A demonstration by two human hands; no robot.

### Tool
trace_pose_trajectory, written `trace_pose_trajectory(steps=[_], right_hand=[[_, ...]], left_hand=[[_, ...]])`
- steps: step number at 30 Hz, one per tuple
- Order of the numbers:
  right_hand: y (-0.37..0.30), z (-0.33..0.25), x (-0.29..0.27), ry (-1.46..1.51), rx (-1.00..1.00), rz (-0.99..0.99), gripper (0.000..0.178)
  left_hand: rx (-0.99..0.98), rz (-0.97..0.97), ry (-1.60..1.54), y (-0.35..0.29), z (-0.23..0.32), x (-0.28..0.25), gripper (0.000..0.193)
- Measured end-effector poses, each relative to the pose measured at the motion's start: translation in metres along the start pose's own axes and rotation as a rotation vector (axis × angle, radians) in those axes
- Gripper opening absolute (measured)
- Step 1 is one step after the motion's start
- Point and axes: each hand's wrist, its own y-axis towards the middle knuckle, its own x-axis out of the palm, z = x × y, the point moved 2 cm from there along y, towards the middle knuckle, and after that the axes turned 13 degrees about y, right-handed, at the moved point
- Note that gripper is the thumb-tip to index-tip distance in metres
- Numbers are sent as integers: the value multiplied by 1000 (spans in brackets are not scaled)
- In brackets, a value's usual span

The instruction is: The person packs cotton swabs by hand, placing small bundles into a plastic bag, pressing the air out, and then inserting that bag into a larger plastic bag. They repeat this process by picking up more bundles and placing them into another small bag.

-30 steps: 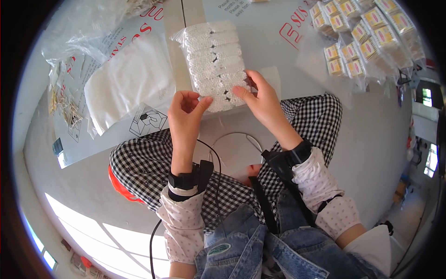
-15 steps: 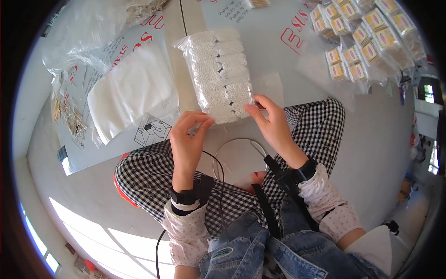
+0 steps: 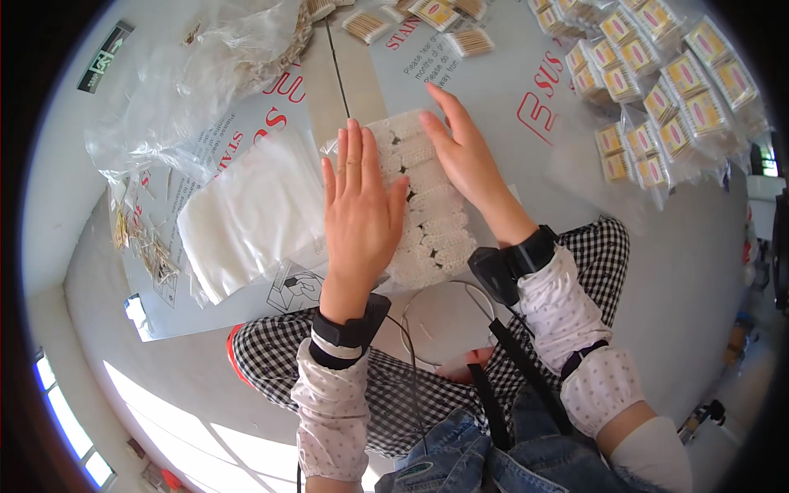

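A clear bag packed with rows of white cotton swabs [image 3: 431,222] lies on the flattened cardboard in front of me. My left hand [image 3: 360,214] lies flat on the bag's left side, fingers straight and together. My right hand [image 3: 464,156] presses flat on its upper right part, fingers stretched out. Both palms face down and neither hand grips anything. Much of the bag is hidden under the two hands.
A stack of empty clear plastic bags [image 3: 251,214] lies left of the swab bag. A crumpled big plastic bag [image 3: 189,90] sits upper left, loose wooden sticks [image 3: 144,246] at far left. Several packed yellow-labelled swab packets [image 3: 657,99] are piled upper right. My checkered legs [image 3: 427,386] are below.
Both hands have moved from the bag's near end up onto its top and now lie flat on it. The view has shifted closer to the bag.
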Motion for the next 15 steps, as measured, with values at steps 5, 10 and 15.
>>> trace_pose_trajectory(steps=[5,10,15], right_hand=[[-4,8,15,-421,-166,-100,48],[-5,0,18,-518,-152,-147,48],[-7,3,19,-335,-96,-70,52]], left_hand=[[21,-121,165,-4,13,5,75],[67,-158,179,-4,14,1,76],[126,-123,-112,-5,-8,1,65]])
